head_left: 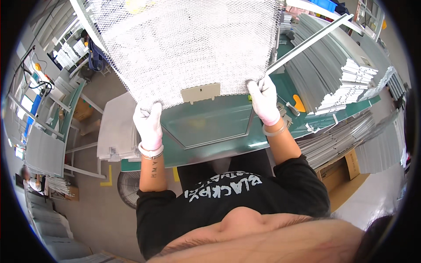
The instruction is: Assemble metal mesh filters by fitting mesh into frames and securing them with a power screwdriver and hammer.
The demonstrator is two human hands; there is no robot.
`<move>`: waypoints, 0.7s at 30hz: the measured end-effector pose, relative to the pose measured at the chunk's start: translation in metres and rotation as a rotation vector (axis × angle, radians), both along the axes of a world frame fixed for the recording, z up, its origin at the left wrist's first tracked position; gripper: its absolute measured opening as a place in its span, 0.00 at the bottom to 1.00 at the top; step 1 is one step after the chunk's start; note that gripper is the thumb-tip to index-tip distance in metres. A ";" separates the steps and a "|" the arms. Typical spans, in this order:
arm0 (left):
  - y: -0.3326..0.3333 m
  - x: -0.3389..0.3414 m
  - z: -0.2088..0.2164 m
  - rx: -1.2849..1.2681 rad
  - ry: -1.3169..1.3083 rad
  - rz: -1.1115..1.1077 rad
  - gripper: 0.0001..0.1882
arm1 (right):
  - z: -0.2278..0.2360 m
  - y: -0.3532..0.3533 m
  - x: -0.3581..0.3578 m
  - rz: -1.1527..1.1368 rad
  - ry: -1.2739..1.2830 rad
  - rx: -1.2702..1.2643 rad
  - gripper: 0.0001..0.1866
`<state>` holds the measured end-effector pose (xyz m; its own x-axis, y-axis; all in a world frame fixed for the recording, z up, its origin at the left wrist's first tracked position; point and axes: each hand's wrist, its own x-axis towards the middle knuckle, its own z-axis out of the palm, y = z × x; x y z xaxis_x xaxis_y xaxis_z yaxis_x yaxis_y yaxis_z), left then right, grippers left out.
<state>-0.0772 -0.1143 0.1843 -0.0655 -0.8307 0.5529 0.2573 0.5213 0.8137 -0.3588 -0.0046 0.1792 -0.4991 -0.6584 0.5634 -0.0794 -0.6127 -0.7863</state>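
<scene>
A large sheet of silvery expanded metal mesh (175, 48) is raised in front of me above the bench. My left hand (149, 125), in a white glove, pinches its lower left corner. The lower right corner is gripped by my gloved right hand (265, 101), thumb on the near face. Between the hands, a beige rectangular plate (201, 93) with small tabs sits at the lower edge of the mesh. Below it, a thin rectangular metal frame (215, 142) lies flat on the green table (175, 158); its far part is hidden behind the mesh.
Stacked mesh panels (116, 131) stand left of the table. To the right rises a big pile of grey panels (324, 65), with an orange piece (299, 103) and a small tool (291, 108) before it. A cardboard box (344, 179) sits below right, a round fan (128, 188) below left.
</scene>
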 end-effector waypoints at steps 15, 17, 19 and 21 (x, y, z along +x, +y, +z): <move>0.009 -0.006 -0.007 -0.083 0.168 -0.112 0.22 | -0.002 0.004 0.000 0.043 0.008 -0.057 0.12; -0.005 0.001 -0.025 -0.074 0.130 -0.127 0.24 | -0.003 0.005 0.002 0.059 -0.022 -0.062 0.11; -0.009 0.004 -0.033 -0.062 0.094 -0.161 0.26 | -0.024 -0.001 -0.013 -0.002 0.030 -0.036 0.09; -0.003 0.005 -0.034 0.048 -0.035 -0.084 0.28 | -0.026 0.000 -0.015 -0.065 0.084 -0.007 0.07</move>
<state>-0.0717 -0.1170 0.1507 -0.1541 -0.8469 0.5090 0.2696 0.4596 0.8462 -0.3738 -0.0048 0.1534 -0.4913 -0.6223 0.6095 -0.1843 -0.6096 -0.7710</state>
